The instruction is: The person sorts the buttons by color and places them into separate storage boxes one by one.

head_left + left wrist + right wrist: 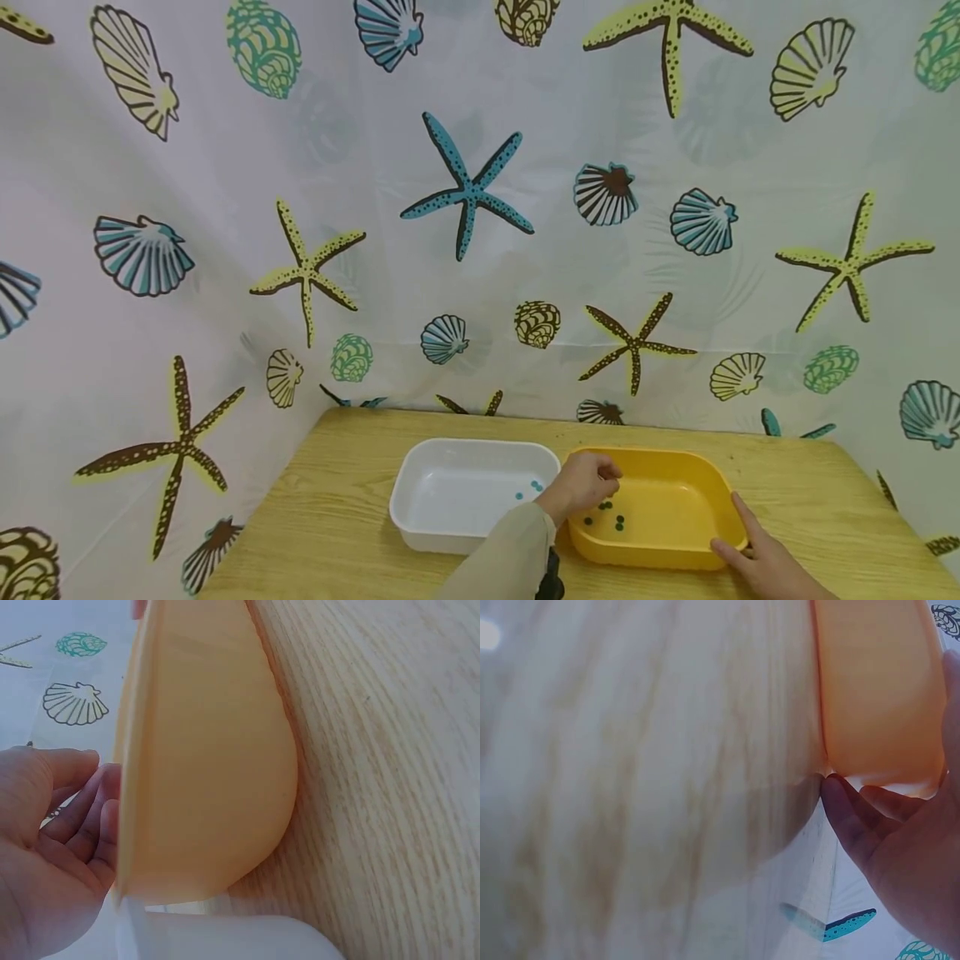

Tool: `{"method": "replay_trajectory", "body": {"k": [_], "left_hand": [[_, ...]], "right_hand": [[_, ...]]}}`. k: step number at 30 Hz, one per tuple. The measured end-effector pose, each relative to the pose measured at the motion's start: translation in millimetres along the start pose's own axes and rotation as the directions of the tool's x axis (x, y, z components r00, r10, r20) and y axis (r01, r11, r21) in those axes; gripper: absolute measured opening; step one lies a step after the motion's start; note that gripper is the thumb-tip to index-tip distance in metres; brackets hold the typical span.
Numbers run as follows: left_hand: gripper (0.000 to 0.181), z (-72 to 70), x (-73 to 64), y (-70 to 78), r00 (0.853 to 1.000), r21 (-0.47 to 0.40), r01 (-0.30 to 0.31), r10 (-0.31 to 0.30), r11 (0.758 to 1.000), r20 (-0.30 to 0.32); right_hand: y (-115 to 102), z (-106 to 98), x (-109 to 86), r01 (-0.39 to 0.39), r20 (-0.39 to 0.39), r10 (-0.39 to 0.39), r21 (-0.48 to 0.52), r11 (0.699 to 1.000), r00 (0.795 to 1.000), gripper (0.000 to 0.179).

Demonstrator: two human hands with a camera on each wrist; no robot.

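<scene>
My left hand point(587, 483) is over the left end of a yellow plastic tub point(660, 554), fingers curled. In the left wrist view the left hand point(56, 832) is just beyond the tub's rim point(131, 750); whether anything small is pinched is hidden. Several small dark green pieces point(619, 523) lie on the tub's floor below that hand. At the tub's right end, my right hand point(768, 554) holds the side, thumb toward the front corner. From the right wrist, that hand's fingers point(847, 814) touch the tub's lower edge.
A white plastic tub point(438, 540) stands left of the yellow one, close beside it. A few small blue pieces point(519, 496) lie inside near its right end. Both tubs stand on a wood-grain table point(322, 500), bordered by a curtain point(525, 275) printed with shells and starfish.
</scene>
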State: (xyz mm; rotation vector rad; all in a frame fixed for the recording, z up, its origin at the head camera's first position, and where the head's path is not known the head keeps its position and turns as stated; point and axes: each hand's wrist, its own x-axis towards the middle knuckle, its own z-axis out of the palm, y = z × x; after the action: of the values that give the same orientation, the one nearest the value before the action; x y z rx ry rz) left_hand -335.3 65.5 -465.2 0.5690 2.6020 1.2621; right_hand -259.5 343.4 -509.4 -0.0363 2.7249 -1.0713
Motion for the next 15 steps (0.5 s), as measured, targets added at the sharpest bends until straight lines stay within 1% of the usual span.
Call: {"method": "replay_trajectory", "body": {"k": [2, 5, 8, 12, 15], "left_hand": [[0.013, -4.3, -4.2, 2.1, 1.0, -0.003, -0.022, 0.022, 1.0, 0.006], [0.011, -11.9, -12.3, 4.5, 0.997, 0.015, -0.076, 0.076, 0.997, 0.023], [0.009, -20.7, -22.9, 4.8, 0.992, 0.016, -0.109, 0.108, 0.994, 0.057], [0.008, -33.4, -38.4, 1.6, 0.988, -0.014, -0.116, 0.117, 0.993, 0.099], [0.008, -42.0, -49.6, -3.4, 0.988, -0.025, -0.108, 0.11, 0.994, 0.104]], "right_hand": [[-1, -1, -0.4, 0.0, 0.0, 0.0, -0.003, 1.0, 1.0, 0.093], [-2, -1, -1.1, 0.003, -0.003, -0.003, -0.008, 1.0, 1.0, 0.093], [-3, -1, -1.4, -0.005, -0.002, 0.005, -0.012, 1.0, 1.0, 0.094], [-4, 0, -0.9, -0.029, 0.001, 0.029, -0.013, 1.0, 1.0, 0.095], [-4, 1, -0.6, -0.033, -0.002, 0.033, -0.01, 0.999, 0.999, 0.096]]}}
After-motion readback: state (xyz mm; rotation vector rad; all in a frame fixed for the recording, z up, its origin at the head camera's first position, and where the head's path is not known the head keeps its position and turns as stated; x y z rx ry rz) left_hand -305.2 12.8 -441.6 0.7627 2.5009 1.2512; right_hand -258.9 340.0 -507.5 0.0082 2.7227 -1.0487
